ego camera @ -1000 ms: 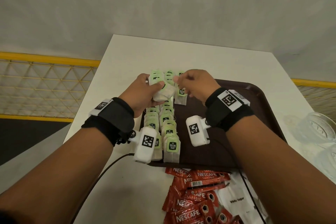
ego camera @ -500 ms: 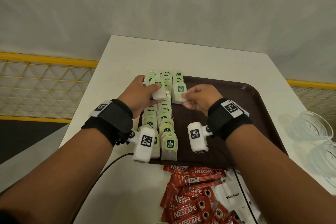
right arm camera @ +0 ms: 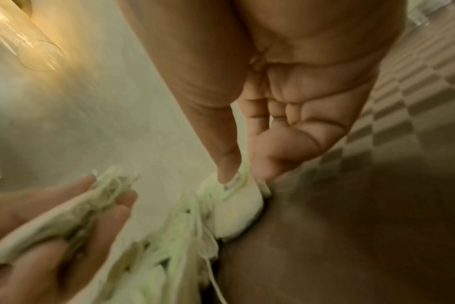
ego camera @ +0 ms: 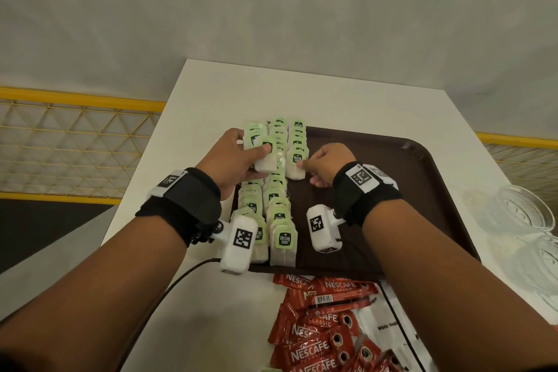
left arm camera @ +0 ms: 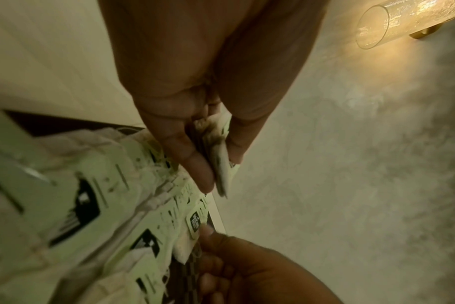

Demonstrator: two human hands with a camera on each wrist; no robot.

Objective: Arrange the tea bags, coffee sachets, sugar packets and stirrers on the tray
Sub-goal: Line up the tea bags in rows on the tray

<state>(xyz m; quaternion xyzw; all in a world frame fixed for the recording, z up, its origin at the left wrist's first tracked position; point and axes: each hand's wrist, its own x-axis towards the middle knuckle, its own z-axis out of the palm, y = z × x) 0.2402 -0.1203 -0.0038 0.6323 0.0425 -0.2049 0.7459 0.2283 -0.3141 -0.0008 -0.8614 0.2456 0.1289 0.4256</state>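
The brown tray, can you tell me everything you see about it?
The brown tray is dark, smooth like plastic, with a raised rim and rounded corners. It lies flat on the white table. Rows of tea bags cover its left part; the right part is bare. The right hand rests on it.

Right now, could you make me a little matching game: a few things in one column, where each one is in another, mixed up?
Things:
1. tea bags
2. Nescafe sachets
3. glass bowls
4. left hand

Places:
A. on the table, right of the tray
B. in rows on the tray's left part
C. grips a bundle of tea bags
D. heaped on the table, near side of the tray

Pairs: 1-B, 2-D, 3-A, 4-C
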